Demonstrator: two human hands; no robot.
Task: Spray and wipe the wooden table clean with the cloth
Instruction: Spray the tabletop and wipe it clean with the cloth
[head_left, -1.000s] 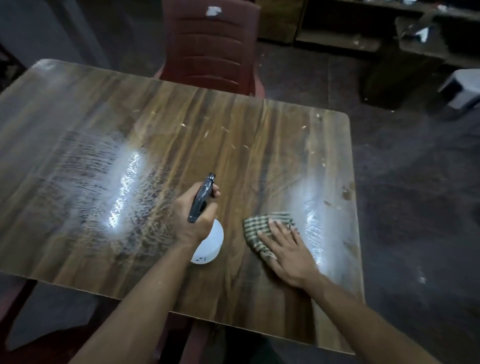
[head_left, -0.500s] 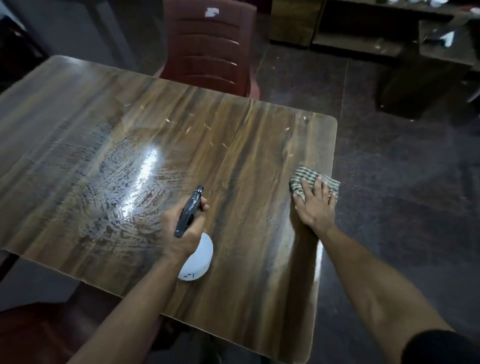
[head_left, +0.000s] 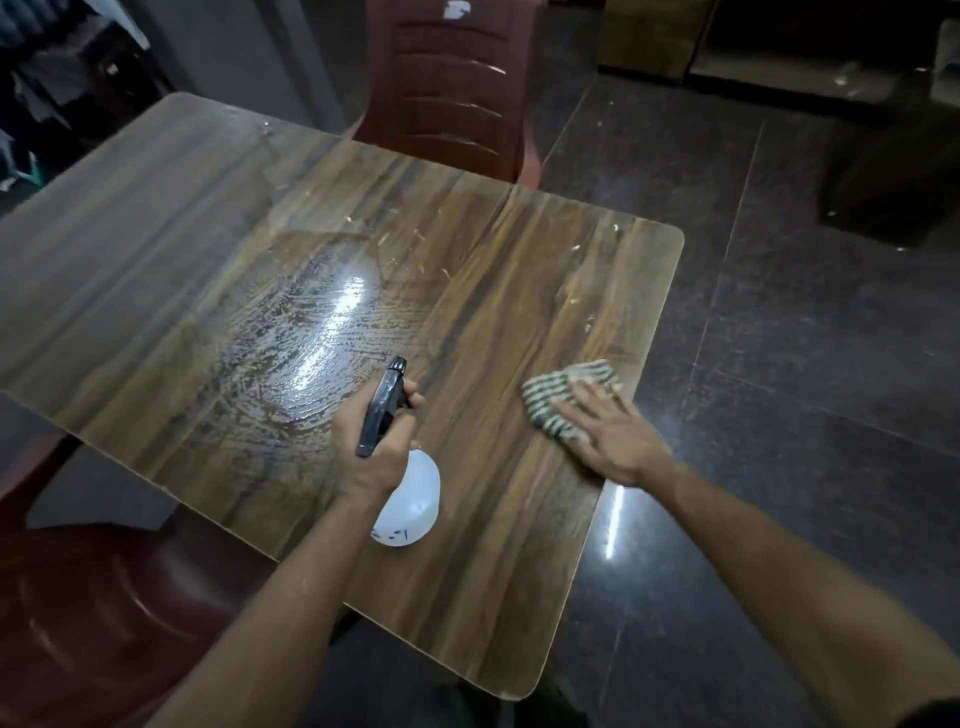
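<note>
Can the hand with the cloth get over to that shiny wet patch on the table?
Probably yes. The right hand presses the cloth flat near the table's right edge. The wet patch lies left of it, but the left hand holding the spray bottle sits between, so it may need to move aside.

On the counter (head_left: 493, 312), my right hand (head_left: 610, 434) lies on the cloth (head_left: 558, 397) near the right edge, and my left hand (head_left: 371, 447) holds the spray bottle (head_left: 408, 496) to the left of it. One chair (head_left: 447, 88) stands behind the counter, another chair (head_left: 93, 618) at its near left.
</note>
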